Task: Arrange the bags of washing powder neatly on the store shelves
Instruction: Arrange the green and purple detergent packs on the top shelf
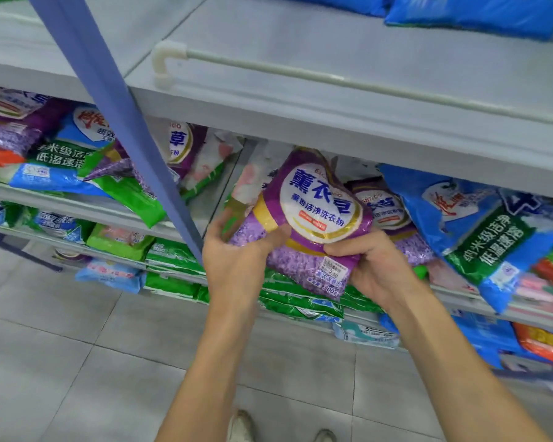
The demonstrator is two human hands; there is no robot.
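A purple bag of washing powder (313,215) with a white oval label is held tilted at the front of the middle shelf (454,295). My left hand (237,253) grips its lower left side, thumb across the front. My right hand (374,266) grips its lower right edge, next to the price sticker. Behind it stands another purple bag (387,208), partly hidden. A large blue bag (479,228) leans to the right of them.
A blue upright post (125,129) divides the shelving just left of my hands. Mixed purple, green and blue bags (77,161) fill the left bay. Green bags (300,301) lie on the lower shelf. The upper shelf (332,100) has a white rail and blue bags (473,14). Grey floor tiles lie below.
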